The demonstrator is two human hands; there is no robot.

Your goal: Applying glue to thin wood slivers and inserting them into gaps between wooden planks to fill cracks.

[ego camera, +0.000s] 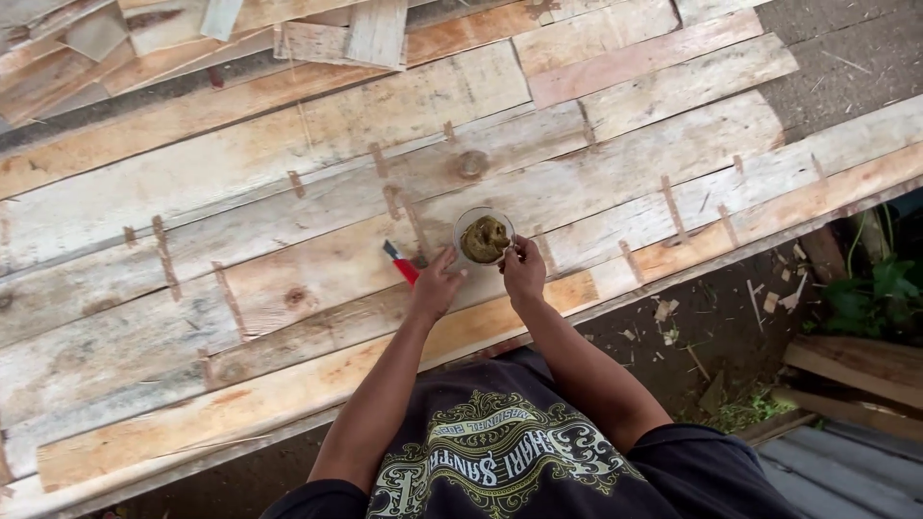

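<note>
1. The small round clear plastic cup of brownish-green paste sits on the wide platform of pale, weathered wooden planks, not far from the platform's near edge. The right hand has its fingers pinched on the cup's near right rim; the left hand touches the near left rim, fingers loosely curled, though whether it truly grips cannot be told.
2. The cup looks light and thin-walled, so squeezing it harder would likely buckle it and push paste over the rim.
3. A sideways tug by one hand alone could tip it and smear paste on the planks.
4. The red-handled tool, just left of the cup and partly under the left hand, might be knocked away by a wrist movement.
</note>
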